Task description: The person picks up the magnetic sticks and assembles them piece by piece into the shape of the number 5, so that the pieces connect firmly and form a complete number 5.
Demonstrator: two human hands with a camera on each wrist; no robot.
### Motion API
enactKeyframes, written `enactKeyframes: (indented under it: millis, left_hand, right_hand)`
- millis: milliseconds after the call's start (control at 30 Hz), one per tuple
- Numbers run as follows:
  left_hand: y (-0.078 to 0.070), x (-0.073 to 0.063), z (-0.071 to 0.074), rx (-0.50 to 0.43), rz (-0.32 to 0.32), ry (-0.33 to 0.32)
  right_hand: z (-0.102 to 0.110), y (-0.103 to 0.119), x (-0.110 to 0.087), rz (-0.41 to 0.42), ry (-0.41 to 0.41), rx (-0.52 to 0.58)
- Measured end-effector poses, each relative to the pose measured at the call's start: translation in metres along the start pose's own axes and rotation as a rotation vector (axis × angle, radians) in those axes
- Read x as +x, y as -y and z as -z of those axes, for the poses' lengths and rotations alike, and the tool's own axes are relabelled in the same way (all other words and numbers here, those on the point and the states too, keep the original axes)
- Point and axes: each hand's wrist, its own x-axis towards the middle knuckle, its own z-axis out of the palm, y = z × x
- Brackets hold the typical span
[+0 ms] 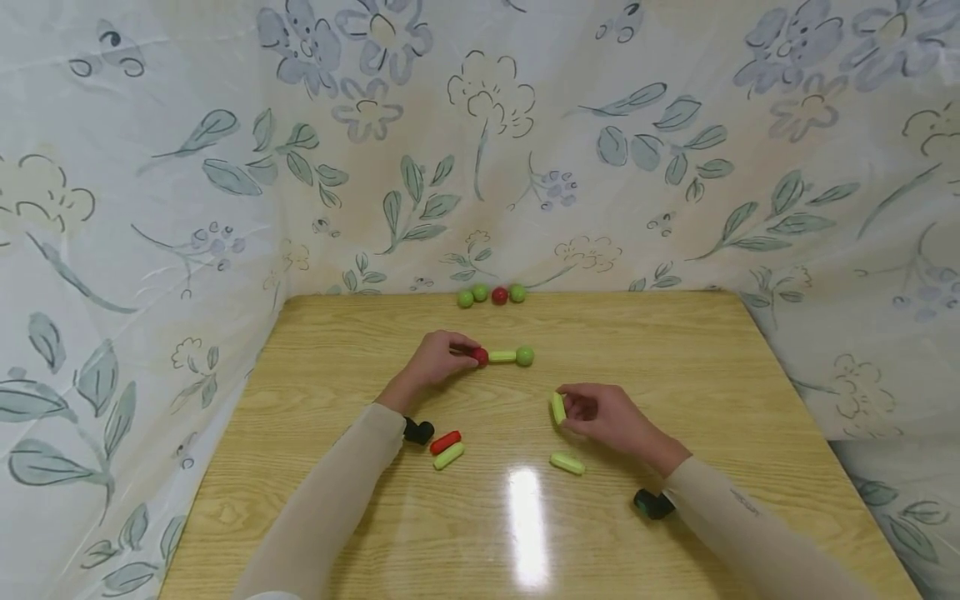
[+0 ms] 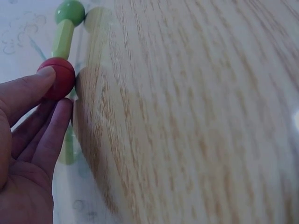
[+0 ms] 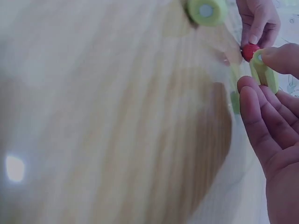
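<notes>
Head view shows my left hand (image 1: 433,360) pinching the red ball (image 1: 480,357) at one end of a short chain, red ball, light green rod (image 1: 502,356), green ball (image 1: 525,356), lying mid-table (image 1: 675,350). My right hand (image 1: 606,414) pinches a second green rod (image 1: 558,407) by thumb and fingertips, just right of centre. Another green rod (image 1: 567,462) lies near that hand, and a red rod (image 1: 445,442) and green rod (image 1: 449,456) lie together by my left wrist.

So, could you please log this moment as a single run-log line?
left hand: holds red ball of rod-and-ball piece | right hand: pinches green rod | table: loose rods, four balls at back
</notes>
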Motion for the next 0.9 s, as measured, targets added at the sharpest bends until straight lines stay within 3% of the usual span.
enactKeyframes:
  millis: [533, 900]
  left_hand:
    - [0.000, 0.003, 0.000, 0.018, -0.003, 0.008]
    - [-0.001, 0.005, 0.000, 0.042, -0.006, 0.001]
  right_hand:
    - [-0.007, 0.023, 0.045, 0.000, -0.032, 0.058]
    - [-0.018, 0.026, 0.067, 0.012, -0.032, 0.152]
